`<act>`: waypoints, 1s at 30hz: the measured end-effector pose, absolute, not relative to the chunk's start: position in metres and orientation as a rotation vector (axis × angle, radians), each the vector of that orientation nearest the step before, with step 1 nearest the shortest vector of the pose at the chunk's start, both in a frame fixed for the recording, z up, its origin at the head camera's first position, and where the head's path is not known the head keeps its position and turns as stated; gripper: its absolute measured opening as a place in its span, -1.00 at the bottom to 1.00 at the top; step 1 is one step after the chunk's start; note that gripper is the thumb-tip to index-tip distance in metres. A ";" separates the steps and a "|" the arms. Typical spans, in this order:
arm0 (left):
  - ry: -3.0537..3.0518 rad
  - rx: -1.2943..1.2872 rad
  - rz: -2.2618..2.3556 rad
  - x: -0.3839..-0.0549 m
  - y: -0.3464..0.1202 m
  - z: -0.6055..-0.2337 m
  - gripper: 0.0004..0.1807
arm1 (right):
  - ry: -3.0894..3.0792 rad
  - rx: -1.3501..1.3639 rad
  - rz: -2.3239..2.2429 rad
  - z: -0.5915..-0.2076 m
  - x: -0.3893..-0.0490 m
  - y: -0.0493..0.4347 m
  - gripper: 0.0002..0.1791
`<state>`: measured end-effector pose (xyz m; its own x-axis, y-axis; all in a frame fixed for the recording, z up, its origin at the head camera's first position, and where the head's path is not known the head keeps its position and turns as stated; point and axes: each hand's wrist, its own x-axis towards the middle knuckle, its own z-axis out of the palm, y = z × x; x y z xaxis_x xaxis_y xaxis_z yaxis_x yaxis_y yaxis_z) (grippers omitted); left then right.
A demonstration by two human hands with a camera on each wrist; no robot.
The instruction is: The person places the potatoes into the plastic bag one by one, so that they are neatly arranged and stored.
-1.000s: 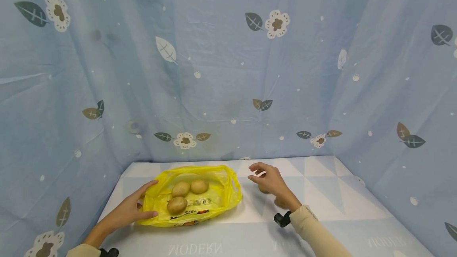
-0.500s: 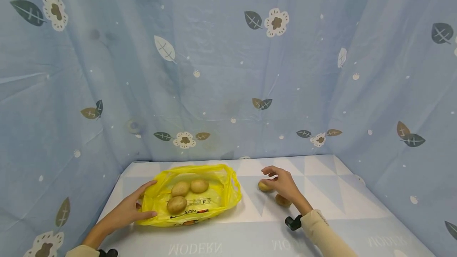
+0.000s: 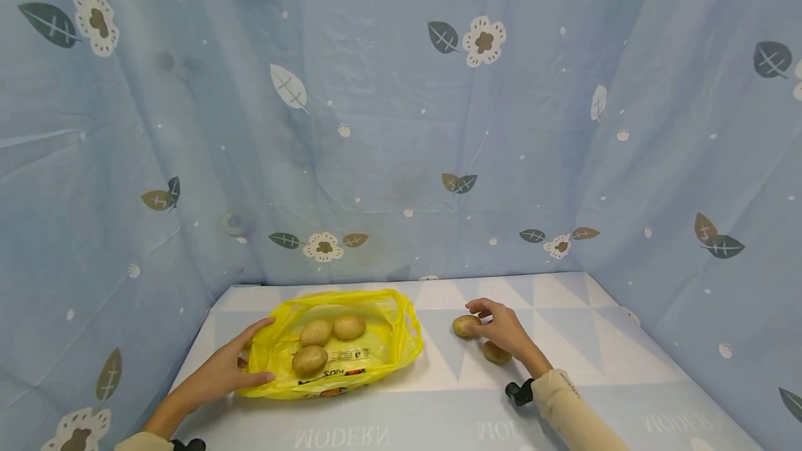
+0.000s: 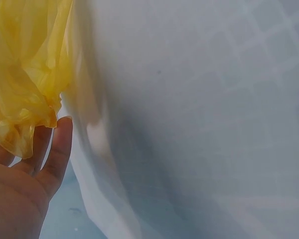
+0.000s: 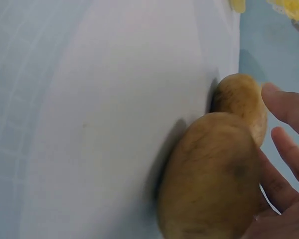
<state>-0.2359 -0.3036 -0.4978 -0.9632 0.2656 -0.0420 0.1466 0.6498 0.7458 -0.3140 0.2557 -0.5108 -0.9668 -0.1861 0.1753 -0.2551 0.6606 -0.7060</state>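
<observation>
A yellow plastic bag [image 3: 382,357] lies on its side with its mouth facing up and three potatoes [image 3: 310,361] inside. My left hand [image 3: 219,367] holds the bag's left end, thumb at the near edge and fingers at the far edge. In the left wrist view, its fingers meet the crumpled plastic [image 4: 25,89]. My right hand [image 3: 504,329] hovers with parted fingers over a loose potato [image 3: 466,326]; contact is unclear. A second loose potato [image 3: 497,352] sits under the wrist and looms large in the right wrist view, the other potato [image 5: 241,99] behind it.
A table with a white and pale blue patterned cover [image 3: 426,409] carries everything. Blue curtains [image 3: 401,124] with leaf and flower prints enclose its back and both sides. Black wrist cameras sit by both sleeves.
My right hand has moved right, away from the bag, and lowered to the farther loose potato, exposing both loose potatoes. The left hand and bag stay put.
</observation>
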 end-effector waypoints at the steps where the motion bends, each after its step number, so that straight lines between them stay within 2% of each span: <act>1: 2.718 0.342 1.207 -0.235 -0.303 -0.497 0.10 | -2.792 0.358 1.209 -0.512 -0.314 0.256 -0.51; 11: 2.715 0.337 1.201 -0.234 -0.303 -0.497 0.10 | -2.852 0.352 1.235 -0.519 -0.317 0.259 -0.42; 30: 2.720 0.336 1.209 -0.237 -0.304 -0.500 0.10 | -2.860 0.357 1.149 -0.522 -0.320 0.259 -0.50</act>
